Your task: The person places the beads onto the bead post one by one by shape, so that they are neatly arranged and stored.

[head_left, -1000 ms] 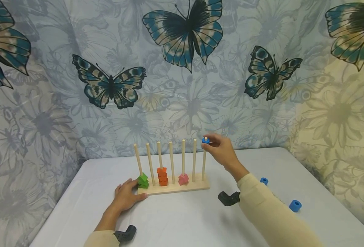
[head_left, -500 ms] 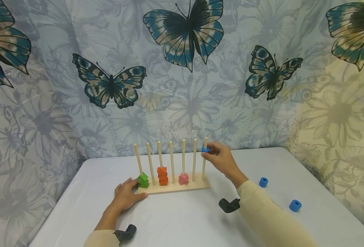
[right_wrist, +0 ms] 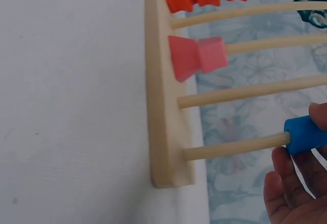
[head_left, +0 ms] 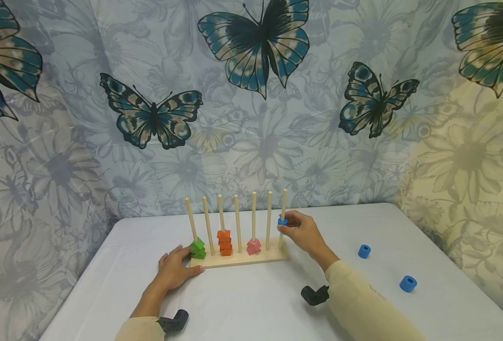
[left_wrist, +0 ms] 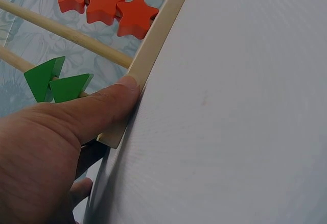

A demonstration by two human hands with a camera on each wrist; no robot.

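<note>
A wooden peg stand with a row of upright pegs stands on the table. My right hand pinches a blue cylinder bead threaded on the far-right peg, partway down it and apart from the base. My left hand grips the base's left end, thumb along its front edge and the other fingers partly hidden behind. Green triangle beads sit on the leftmost peg. Orange star beads are stacked on the third peg, and two pink beads on the fifth.
Two loose blue cylinder beads lie on the white-covered table to the right of my right hand. Behind the table hangs a butterfly-patterned cloth. A black wrist device shows at each sleeve.
My right hand has slid the blue bead down the far-right peg from near its top to about the middle. The left hand stays at the base's left end.
</note>
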